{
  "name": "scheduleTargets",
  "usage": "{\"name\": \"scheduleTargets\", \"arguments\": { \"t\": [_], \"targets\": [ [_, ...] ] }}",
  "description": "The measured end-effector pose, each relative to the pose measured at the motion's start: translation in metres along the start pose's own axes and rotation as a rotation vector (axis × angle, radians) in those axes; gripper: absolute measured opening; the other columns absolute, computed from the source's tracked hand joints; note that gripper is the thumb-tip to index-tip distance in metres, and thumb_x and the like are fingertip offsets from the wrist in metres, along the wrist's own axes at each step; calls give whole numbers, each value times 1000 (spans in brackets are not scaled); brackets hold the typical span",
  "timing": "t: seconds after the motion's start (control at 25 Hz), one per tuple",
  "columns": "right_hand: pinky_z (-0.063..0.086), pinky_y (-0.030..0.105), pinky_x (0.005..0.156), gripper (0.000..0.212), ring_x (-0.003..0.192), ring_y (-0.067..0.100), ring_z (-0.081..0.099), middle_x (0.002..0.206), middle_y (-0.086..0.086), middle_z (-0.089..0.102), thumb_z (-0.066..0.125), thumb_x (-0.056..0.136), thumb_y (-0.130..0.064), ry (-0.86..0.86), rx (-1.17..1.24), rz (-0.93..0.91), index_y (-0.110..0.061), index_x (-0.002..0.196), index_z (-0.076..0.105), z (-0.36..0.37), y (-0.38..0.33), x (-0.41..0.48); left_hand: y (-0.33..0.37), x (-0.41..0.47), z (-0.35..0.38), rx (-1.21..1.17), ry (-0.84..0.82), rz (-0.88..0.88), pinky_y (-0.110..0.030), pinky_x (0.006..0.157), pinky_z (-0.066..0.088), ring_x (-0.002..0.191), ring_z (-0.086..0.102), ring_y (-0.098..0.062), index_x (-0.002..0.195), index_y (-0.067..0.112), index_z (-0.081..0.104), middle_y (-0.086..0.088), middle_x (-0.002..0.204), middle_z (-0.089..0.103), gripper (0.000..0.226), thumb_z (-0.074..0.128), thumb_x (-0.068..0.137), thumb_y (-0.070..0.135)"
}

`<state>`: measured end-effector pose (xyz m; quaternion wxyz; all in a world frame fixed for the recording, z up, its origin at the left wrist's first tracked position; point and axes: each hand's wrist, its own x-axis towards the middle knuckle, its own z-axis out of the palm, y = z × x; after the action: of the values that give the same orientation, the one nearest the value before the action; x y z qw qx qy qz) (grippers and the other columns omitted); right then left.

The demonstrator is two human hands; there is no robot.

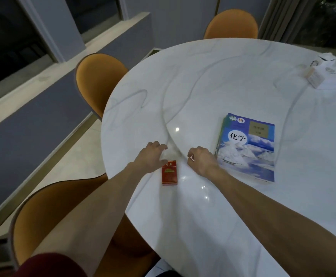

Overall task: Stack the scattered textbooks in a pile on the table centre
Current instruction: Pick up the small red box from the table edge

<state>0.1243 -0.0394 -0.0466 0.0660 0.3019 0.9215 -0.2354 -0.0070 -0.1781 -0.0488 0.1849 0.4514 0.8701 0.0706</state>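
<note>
Blue chemistry textbooks [247, 148] with a snowy-mountain cover, piled on round white marble table [213, 80], at three o'clock of both hands. Left hand [152, 156] loosely curled, palm down, holding nothing, thumb touching small red cardboard packet [169, 173]. Right hand [202, 159] curled, empty, just beside the pile's near-left corner.
</note>
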Motion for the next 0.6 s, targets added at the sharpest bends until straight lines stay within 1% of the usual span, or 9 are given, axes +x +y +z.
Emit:
{"name": "scheduleTargets", "arguments": {
  "t": [0.08, 0.16, 0.28, 0.36, 0.4, 0.48, 0.52, 0.6],
  "targets": [
    [47, 35, 90, 31, 110, 29, 57, 121, 12, 59, 47, 94, -24, -71, -16, -46, -11, 120, 59, 15, -8, -1, -9, -6, 12, -3, -26, 20, -39, 104, 41, 133, 37, -26, 142, 17, 38, -9, 142, 43, 63, 62, 87, 37],
    [48, 36, 90, 32, 108, 29, 58, 120, 12, 60, 48, 94, -25, -122, -14, -54, -10, 121, 58, 29, -15, 1, -14, -8, 24, 1, -49, 54, -40, 107, 39, 138, 32, -26, 143, 18, 37, -9, 146, 40, 70, 65, 84, 42],
    [50, 36, 90, 34, 107, 29, 60, 120, 14, 62, 50, 93, -24, -148, 70, 58, -10, 124, 56, 49, -20, 9, -20, -5, 46, -9, -77, 95, -44, 111, 35, 141, 26, -28, 146, 15, 33, -12, 149, 35, 85, 70, 77, 48],
    [50, 36, 93, 39, 112, 29, 59, 124, 14, 62, 51, 93, -26, -159, 134, 161, -10, 129, 52, 62, -21, 13, -21, -3, 60, -14, -55, 118, -46, 112, 34, 141, 27, -29, 146, 12, 31, -13, 149, 36, 95, 71, 72, 57],
    [49, 34, 92, 42, 114, 29, 58, 126, 14, 62, 52, 92, -27, -157, 174, 208, -10, 131, 50, 68, -21, 14, -22, -1, 66, -12, -46, 128, -45, 113, 34, 141, 28, -30, 146, 11, 30, -13, 149, 36, 98, 70, 70, 59],
    [46, 27, 84, 46, 116, 27, 58, 129, 13, 60, 53, 93, -28, -158, 278, 294, -8, 134, 48, 78, -21, 15, -24, 4, 75, -11, -44, 147, -43, 115, 31, 142, 26, -30, 146, 9, 28, -12, 150, 35, 100, 70, 70, 59],
    [45, 26, 82, 45, 114, 28, 59, 127, 13, 61, 53, 93, -27, -150, 321, 322, -6, 132, 49, 83, -20, 15, -25, 6, 79, -10, -49, 159, -42, 116, 30, 142, 26, -30, 146, 8, 27, -12, 150, 34, 100, 70, 71, 57],
    [49, 32, 84, 35, 106, 30, 62, 117, 16, 66, 53, 93, -23, -114, 364, 345, -2, 121, 58, 89, -20, 18, -27, 12, 84, -12, -67, 175, -40, 118, 28, 143, 24, -31, 147, 6, 27, -14, 150, 32, 98, 71, 73, 52]
  ]
}}
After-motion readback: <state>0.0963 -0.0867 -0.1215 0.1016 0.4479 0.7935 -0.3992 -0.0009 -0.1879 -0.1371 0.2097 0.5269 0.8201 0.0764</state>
